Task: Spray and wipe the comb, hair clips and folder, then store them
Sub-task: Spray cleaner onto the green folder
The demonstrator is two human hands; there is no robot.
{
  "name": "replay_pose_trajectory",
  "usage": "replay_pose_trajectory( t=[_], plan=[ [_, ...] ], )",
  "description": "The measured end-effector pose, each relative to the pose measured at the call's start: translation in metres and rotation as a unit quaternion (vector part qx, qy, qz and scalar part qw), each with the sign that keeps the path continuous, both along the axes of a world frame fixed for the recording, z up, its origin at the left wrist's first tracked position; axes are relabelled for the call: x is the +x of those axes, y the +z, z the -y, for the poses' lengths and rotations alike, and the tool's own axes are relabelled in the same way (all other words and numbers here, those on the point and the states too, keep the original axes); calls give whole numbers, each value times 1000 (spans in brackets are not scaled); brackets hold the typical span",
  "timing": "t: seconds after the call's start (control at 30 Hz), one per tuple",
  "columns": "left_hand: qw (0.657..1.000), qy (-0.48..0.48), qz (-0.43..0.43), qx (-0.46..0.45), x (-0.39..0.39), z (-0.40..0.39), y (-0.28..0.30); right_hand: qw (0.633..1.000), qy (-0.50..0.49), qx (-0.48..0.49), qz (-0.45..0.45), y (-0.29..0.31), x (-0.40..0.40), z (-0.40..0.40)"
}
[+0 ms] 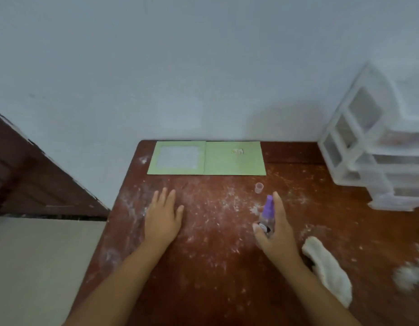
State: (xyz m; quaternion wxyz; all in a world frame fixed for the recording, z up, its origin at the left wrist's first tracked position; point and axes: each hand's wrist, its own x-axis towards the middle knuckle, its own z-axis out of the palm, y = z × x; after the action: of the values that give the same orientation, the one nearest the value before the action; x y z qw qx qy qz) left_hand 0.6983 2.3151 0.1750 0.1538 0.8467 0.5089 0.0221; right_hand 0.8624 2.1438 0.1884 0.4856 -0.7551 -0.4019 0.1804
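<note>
The right hand (273, 231) grips a small clear spray bottle with a purple nozzle (266, 214); the left hand (162, 216) rests flat, fingers straight, on the dusty reddish wooden desk (203, 267). The open green folder (206, 158) lies well ahead by the wall, so spray from here would likely fall short and wet only the desk.

The bench (203, 267) is reddish-brown, speckled with white powdery flecks. The open folder (234, 161) at the far edge is pale green with a greyish-white square on its left half. The spray bottle (266, 215) is clear with a purple top. The cloth (328, 269) near right is white. The drawer unit (377, 147) far right is translucent white.
</note>
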Motion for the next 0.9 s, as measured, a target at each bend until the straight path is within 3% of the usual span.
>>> replay_pose_trajectory(
  t=[0.2,0.37,0.7,0.9],
  plan=[
    [997,-71,-14,15,-3,-110,-8,995,-76,-56,-16,-19,-30,-62],
    [983,-163,-76,26,14,-141,-17,992,-93,-81,-27,-15,-44,-85],
    [983,-163,-76,-40,-47,-97,-13,989,-90,-104,-49,-2,-76,-97],
    [984,-144,-70,-79,-118,-31,-6,992,15,-86,-86,6,-118,-82]
  ],
)
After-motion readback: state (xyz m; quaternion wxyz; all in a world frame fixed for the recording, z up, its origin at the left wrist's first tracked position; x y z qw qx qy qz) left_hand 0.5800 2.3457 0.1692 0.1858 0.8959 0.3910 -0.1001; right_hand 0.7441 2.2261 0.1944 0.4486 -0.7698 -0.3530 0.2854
